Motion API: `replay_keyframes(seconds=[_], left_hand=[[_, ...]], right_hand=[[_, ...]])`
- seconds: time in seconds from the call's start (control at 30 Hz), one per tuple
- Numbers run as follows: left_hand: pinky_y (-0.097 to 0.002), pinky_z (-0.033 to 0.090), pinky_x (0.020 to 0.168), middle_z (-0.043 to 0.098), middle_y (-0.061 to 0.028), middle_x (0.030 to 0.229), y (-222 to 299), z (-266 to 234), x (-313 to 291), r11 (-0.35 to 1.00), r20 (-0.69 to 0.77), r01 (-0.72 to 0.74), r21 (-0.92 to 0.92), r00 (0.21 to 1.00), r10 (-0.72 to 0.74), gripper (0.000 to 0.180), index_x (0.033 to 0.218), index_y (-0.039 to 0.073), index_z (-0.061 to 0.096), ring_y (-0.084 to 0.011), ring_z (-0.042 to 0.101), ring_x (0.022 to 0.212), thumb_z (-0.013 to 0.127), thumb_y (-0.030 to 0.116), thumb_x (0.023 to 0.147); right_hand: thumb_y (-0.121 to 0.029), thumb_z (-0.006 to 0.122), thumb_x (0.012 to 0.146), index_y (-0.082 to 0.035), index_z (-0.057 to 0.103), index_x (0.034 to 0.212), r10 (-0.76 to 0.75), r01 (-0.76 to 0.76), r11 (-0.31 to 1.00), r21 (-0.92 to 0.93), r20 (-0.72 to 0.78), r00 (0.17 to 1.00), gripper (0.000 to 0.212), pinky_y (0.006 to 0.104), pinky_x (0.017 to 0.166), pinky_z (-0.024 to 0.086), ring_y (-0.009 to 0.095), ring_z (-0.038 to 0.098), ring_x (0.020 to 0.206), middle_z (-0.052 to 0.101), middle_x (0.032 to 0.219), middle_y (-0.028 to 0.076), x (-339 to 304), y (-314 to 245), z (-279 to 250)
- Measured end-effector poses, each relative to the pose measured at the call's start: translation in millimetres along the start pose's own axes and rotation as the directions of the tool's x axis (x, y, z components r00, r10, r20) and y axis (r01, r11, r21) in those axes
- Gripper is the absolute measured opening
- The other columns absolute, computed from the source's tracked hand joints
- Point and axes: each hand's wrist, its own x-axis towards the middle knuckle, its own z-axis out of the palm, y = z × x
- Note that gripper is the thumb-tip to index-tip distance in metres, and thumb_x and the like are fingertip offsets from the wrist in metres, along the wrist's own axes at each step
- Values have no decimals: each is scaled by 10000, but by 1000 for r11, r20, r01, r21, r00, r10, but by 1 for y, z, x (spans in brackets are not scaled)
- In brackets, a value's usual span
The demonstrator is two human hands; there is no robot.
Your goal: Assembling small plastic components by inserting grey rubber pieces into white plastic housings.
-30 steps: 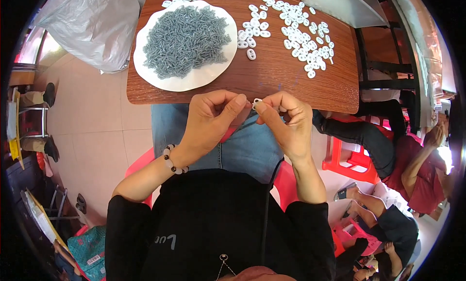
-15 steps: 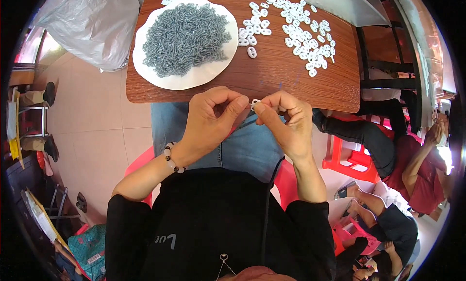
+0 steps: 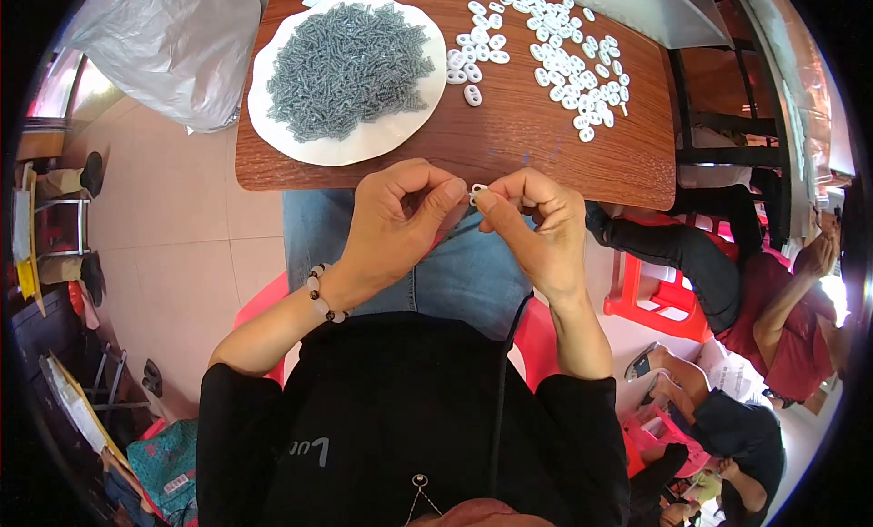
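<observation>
Hands, left (image 3: 396, 220) and right (image 3: 535, 220), pinch small white part (image 3: 477, 192) just off table edge (image 3: 455, 183)

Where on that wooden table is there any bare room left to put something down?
Bare wood shows along the near edge of the table, between the white plate of grey screws and the scattered white plastic pieces, and at the near right corner. The far side is crowded. Both hands, left hand and right hand, pinch a small white piece just below the edge.
</observation>
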Motion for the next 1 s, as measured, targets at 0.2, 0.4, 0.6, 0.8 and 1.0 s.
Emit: replay_keyframes(seconds=[0.2,0.4,0.6,0.8,1.0], left_hand=[[-218,445,609,567,-19,751,4,-4,-1,992,51,29,123,998,-35,175,826,-26,624,-73,543,674,602,127,909],[-222,346,483,530,-13,639,-1,0,-1,977,-12,-103,187,994,107,112,768,-18,628,-60,469,544,625,51,857],[-220,450,601,558,-27,732,0,-3,-2,964,48,-54,260,998,43,146,810,-28,622,-82,544,670,611,92,893],[-234,349,497,524,-24,647,-2,1,-1,975,-23,-106,195,993,112,133,782,-16,629,-75,457,561,623,85,868],[-205,344,501,562,-4,661,2,-3,-1,999,31,30,22,999,-31,288,815,-26,637,-44,452,567,534,203,956]], right_hand=[[-75,649,853,4,634,817,21,-21,1000,-12,10,1000,88,169,573,388,38,546,601,618,661,12,0,-3,1],[-75,656,846,-1,635,807,22,-22,999,-34,11,1000,87,174,569,404,39,556,603,618,655,15,0,-1,2],[-73,661,842,-1,632,801,15,-13,998,-68,28,1000,88,171,577,411,42,572,616,620,653,14,1,0,-1],[-75,647,856,-3,632,806,30,-30,1000,0,55,998,90,166,574,397,39,556,607,620,660,12,3,-1,-3],[-69,635,863,-8,636,821,38,-41,992,120,29,999,74,162,565,373,33,537,607,615,667,7,3,2,0]])
